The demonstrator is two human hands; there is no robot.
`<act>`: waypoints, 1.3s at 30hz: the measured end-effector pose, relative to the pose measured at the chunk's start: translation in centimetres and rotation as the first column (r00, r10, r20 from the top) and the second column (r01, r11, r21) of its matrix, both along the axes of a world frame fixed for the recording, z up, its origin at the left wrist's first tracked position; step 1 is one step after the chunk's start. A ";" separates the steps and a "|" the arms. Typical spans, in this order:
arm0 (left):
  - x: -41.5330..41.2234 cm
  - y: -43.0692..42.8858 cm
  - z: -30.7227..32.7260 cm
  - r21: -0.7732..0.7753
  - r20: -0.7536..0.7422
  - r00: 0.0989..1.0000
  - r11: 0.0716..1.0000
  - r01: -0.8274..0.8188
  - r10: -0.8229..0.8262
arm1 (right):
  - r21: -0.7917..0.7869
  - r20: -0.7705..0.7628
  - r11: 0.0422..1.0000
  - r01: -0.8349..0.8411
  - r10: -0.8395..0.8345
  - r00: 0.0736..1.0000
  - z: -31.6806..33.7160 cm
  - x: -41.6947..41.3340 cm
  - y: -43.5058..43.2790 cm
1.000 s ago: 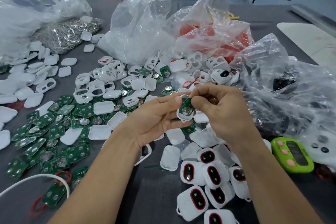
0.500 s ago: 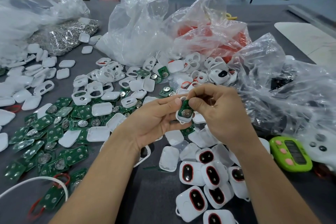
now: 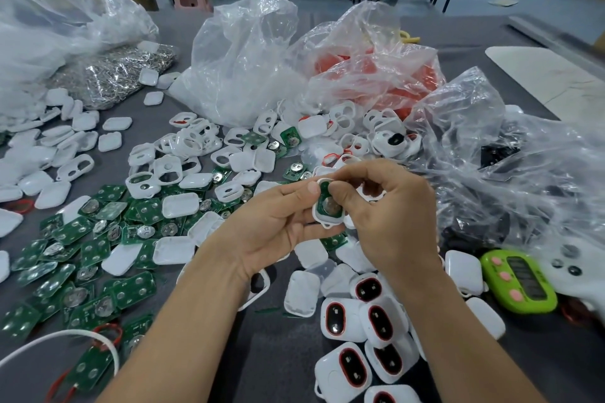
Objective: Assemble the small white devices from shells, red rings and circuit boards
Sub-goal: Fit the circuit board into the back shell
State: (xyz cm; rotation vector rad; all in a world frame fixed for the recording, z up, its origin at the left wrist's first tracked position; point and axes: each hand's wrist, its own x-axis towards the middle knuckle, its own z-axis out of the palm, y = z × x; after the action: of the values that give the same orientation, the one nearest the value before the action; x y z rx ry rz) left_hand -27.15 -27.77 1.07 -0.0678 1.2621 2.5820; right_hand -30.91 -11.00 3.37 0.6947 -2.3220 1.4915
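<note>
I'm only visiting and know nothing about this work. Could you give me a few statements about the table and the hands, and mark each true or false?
1. The left hand and the right hand both pinch one white shell with a green circuit board in it. True.
2. The finished devices with red rings lie in a pile near the person. True.
3. The green gadget with pink buttons lies on the person's left. False: it lies on the right.
4. The loose circuit boards are all bagged. False: they lie spread in the open at the left.
5. A clear bag at the back holds red parts. True.
</note>
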 end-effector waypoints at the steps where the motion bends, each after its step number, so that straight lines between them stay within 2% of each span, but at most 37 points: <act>1: 0.0 0.0 0.0 0.000 -0.003 1.000 1.000 -0.002 0.002 | 0.000 -0.011 1.000 0.017 -0.017 1.000 -0.1 0.1 -0.1; 4: 0.0 0.1 0.1 0.004 -0.006 1.000 1.000 -0.007 0.007 | -0.051 0.024 0.997 0.057 -0.055 0.998 -0.2 0.4 -0.4; 7: 0.0 0.0 0.3 0.047 -0.002 1.000 0.999 -0.012 0.012 | -0.222 0.260 0.971 0.086 -0.026 0.965 -0.2 -0.1 -0.1; 9: -0.1 -0.2 0.3 0.084 -0.007 1.000 0.996 -0.014 0.014 | -0.316 0.411 0.947 0.063 0.077 0.908 0.0 -0.6 0.4; 12: 0.0 -0.3 0.4 0.089 -0.053 0.999 0.996 0.017 -0.012 | -0.482 0.570 0.874 -0.057 0.363 0.737 0.3 -0.6 0.6; 15: 0.0 -0.3 0.3 0.082 -0.051 0.998 0.996 0.026 -0.022 | -0.497 0.594 0.860 -0.117 0.435 0.677 0.1 -0.4 0.5; 24: 0.1 -0.4 0.2 0.060 -0.079 0.996 0.997 0.050 -0.046 | -0.430 0.545 0.897 -0.099 0.346 0.764 -0.3 0.0 0.1; 31: 0.0 -0.4 -0.1 0.023 -0.063 0.997 0.999 0.036 -0.034 | -0.461 0.598 0.884 -0.073 0.370 0.711 0.0 -0.3 0.2; 39: 0.1 0.5 -0.1 -0.177 -0.061 0.998 0.983 -0.040 0.029 | -0.328 0.630 0.944 -0.042 0.252 0.734 -0.5 -0.7 0.3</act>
State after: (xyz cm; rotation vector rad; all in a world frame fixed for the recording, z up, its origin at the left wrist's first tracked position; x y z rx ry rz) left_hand -27.09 -27.24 1.01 -0.0501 1.5237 2.5100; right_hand -31.62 -10.72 2.83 0.2815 -2.4454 2.4276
